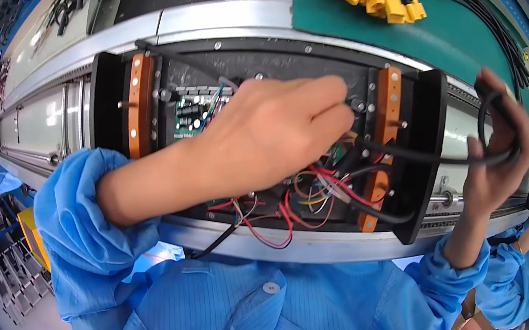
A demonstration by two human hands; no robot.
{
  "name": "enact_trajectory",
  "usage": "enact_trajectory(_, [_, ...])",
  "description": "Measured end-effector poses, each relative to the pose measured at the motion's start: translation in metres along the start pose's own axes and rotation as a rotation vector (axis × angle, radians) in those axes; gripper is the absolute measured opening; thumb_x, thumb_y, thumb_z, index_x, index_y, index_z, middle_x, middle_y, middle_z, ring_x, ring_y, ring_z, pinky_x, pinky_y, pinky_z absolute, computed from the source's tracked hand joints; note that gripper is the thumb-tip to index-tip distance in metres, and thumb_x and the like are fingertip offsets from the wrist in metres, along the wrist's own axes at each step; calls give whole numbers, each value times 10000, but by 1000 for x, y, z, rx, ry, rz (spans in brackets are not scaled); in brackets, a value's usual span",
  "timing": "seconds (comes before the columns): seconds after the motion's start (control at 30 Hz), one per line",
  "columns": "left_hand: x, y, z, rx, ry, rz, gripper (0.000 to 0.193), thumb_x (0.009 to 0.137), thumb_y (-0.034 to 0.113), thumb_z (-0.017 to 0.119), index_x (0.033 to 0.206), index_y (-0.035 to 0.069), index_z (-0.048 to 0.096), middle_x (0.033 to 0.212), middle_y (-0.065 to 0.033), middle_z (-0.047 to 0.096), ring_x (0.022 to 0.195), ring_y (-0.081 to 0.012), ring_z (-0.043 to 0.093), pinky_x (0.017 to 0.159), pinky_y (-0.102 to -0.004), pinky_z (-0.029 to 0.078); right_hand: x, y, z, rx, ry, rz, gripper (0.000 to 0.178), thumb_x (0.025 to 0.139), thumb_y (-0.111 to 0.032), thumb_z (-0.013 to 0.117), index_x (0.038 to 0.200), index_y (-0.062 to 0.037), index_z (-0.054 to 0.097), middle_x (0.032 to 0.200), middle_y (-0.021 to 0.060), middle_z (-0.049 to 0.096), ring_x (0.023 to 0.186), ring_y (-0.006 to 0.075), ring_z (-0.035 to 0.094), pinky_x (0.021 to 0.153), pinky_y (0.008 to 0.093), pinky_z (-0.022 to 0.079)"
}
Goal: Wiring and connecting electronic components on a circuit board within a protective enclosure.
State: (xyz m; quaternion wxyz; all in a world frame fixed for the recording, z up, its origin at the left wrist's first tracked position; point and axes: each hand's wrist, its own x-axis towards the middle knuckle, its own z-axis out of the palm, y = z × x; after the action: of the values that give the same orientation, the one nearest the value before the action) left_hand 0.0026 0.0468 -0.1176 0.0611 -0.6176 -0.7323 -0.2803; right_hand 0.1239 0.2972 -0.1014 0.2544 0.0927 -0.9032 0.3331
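Well, left hand (280, 129) above wires (286, 211), cable (413, 155) across right hand (498, 174)

A black cable (420, 156) runs from right of the frame's centre, its inner end hidden, over the case's right end panel and curves into a loop at the far right. The open black case (331, 63) stretches across the middle, sloping down rightward, an orange-brown bar (391, 98) near its right end, loose multicoloured wires (284, 212) along its lower edge.
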Motion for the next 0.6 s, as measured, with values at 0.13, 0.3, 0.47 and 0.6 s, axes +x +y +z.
enact_trajectory(0.13, [-3, -7, 3, -55, -31, -67, 150, 712, -1, 597, 858, 26, 571, 817, -64, 509, 548, -219, 461, 482, -294, 394, 17, 5, 16, 104, 107, 41, 501, 770, -94, 666, 1215, -52, 438, 1162, 218, 562, 1052, 309, 578, 950, 415, 451])
enact_trajectory(0.3, [-4, -6, 8, -121, 29, -130, 159, 702, 8, 605, 846, 53, 552, 795, -52, 484, 552, -240, 448, 492, -320, 388, 27, -3, 20, 49, 97, 108, 470, 790, -49, 631, 1216, -42, 431, 1136, 209, 580, 1024, 280, 595, 948, 388, 448])
enact_trajectory(0.47, [-5, -4, 5, -88, 86, -144, 134, 699, 16, 597, 814, 51, 540, 769, -52, 479, 547, -253, 461, 494, -332, 396, 29, -6, 23, 45, 117, 96, 448, 799, -25, 613, 1209, -37, 434, 1116, 203, 592, 1013, 263, 601, 946, 370, 443])
enact_trajectory(0.6, [-3, -5, 6, -91, 106, -132, 44, 700, 40, 573, 727, 38, 538, 709, -72, 482, 532, -274, 515, 493, -347, 438, 28, -6, 23, 27, 121, 141, 445, 799, -30, 617, 1205, -35, 435, 1106, 199, 597, 1007, 264, 604, 944, 369, 440])
